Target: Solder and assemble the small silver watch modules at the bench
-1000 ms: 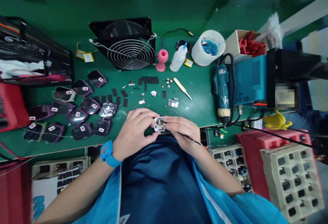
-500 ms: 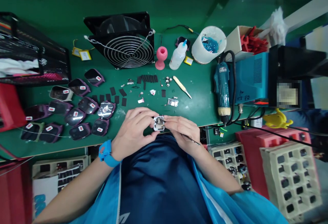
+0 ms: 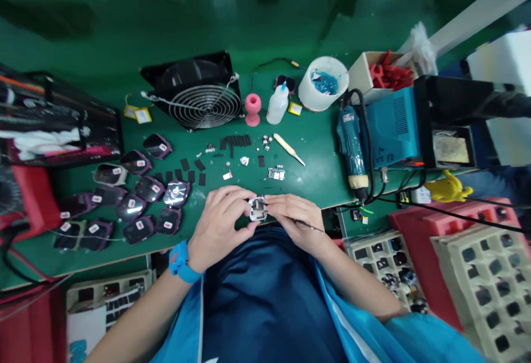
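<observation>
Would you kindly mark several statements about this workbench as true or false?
1. The left hand pinches a small white-rimmed device. True.
2. The cream-handled tool is in the right hand. False: it lies on the green bench; that hand holds a thin dark tool.
3. The pink stand is between the fan and the squeeze bottle. True.
4. The blue wristband is on the right wrist. False: it is on the left.
</observation>
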Demonstrator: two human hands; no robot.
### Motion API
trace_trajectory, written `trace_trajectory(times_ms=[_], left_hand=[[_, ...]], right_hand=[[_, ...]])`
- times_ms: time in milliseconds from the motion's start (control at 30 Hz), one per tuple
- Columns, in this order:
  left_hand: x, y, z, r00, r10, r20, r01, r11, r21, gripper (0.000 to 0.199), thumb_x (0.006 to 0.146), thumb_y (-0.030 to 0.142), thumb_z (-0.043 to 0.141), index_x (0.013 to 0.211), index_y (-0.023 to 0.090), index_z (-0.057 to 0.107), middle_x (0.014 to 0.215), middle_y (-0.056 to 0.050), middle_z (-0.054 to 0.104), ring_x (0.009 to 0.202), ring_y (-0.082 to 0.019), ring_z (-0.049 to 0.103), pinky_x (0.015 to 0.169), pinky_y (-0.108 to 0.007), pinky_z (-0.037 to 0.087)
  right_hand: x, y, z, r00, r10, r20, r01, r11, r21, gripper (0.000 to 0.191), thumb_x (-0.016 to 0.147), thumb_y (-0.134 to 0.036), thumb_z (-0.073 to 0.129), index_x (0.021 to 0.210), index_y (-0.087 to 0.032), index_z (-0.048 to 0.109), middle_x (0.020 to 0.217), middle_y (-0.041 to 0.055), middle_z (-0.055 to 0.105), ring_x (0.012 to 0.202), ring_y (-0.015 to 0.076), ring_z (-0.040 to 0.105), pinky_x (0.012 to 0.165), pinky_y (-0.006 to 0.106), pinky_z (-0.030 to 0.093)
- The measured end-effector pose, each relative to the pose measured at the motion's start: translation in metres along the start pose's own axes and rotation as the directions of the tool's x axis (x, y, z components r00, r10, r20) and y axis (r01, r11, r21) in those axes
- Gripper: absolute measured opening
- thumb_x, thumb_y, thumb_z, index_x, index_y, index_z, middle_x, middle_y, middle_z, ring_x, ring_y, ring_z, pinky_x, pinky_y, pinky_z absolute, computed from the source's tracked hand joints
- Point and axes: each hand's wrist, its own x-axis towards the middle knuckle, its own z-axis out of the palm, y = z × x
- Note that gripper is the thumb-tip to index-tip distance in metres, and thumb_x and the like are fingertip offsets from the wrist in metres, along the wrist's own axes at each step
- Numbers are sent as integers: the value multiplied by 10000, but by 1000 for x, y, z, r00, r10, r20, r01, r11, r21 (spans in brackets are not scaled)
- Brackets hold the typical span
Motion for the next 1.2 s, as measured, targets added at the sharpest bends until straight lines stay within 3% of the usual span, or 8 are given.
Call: trace_trajectory(times_ms=[233, 367, 433, 567, 700, 833, 1033, 1200], left_hand=[[2, 3, -2, 998, 56, -32, -54, 996, 65, 237, 889, 142, 671, 1107, 226, 628, 1175, -65, 723, 1136, -259, 628, 961, -407, 475], [0, 10, -6, 979, -134, -155, 91, 963, -254, 189, 860, 199, 733, 1042, 233, 694, 1109, -71, 720, 1056, -241, 673, 938, -387, 533], [-2, 18, -10, 933, -329, -147, 171, 764, -622, 187, 860, 316, 772, 1016, 227, 717, 1107, -88, 720, 1043, -248, 701, 914, -375, 577], [-4, 41, -16, 836, -503, 216, 272, 39, -962, 380, 814, 541, 806, 1054, 254, 738, 1074, -86, 752, 972, -246, 742, 851, -359, 631], [-7, 61, -14, 815, -441, 376, 314, -210, -926, 318, 829, 513, 802, 1059, 297, 766, 1082, -60, 759, 1016, -224, 736, 867, -330, 637], [-9, 64, -15, 829, -421, 368, 368, -85, -926, 416, 856, 599, 737, 1142, 298, 755, 1131, -82, 737, 1037, -278, 728, 821, -399, 662], [-6, 57, -29, 797, -557, 235, 525, 446, -725, 341, 794, 454, 850, 987, 195, 739, 927, -78, 721, 828, -223, 720, 666, -278, 635], [3, 73, -30, 817, -570, 92, 411, 462, -786, 320, 805, 440, 843, 816, 193, 640, 839, -18, 650, 676, -139, 646, 597, -228, 585]], right_hand=[[8, -6, -7, 955, 249, -162, -190, 930, 314, 53, 928, -227, 751, 912, -210, 798, 943, 74, 827, 880, 194, 792, 821, 327, 645], [12, -18, -9, 919, 304, -249, -177, 886, 430, 154, 994, -324, 664, 972, -210, 764, 987, 84, 800, 964, 210, 764, 899, 376, 610], [15, -27, -12, 913, 290, -286, -143, 886, 441, 277, 1051, -383, 550, 935, -199, 721, 979, 86, 768, 966, 207, 739, 903, 378, 583], [20, -44, -16, 962, 214, -171, -148, 931, 335, 392, 1060, -444, 498, 831, -175, 669, 760, 22, 626, 700, 134, 583, 673, 266, 476], [24, -55, -15, 961, 274, 39, -264, 868, 420, 324, 934, -481, 696, 899, -159, 695, 671, -47, 509, 587, 89, 449, 563, 221, 377], [28, -55, -23, 912, 332, 242, -410, 758, 507, 396, 891, -533, 720, 800, -158, 631, 612, -72, 467, 536, 71, 393, 495, 202, 308], [31, -52, -39, 918, 233, 321, -341, 878, 336, 341, 920, -425, 686, 733, -156, 593, 640, -59, 486, 588, 78, 422, 544, 212, 312], [24, -55, -34, 929, 289, 230, -368, 778, 509, 383, 861, -520, 760, 844, -148, 672, 613, -77, 465, 545, 70, 383, 500, 202, 308]])
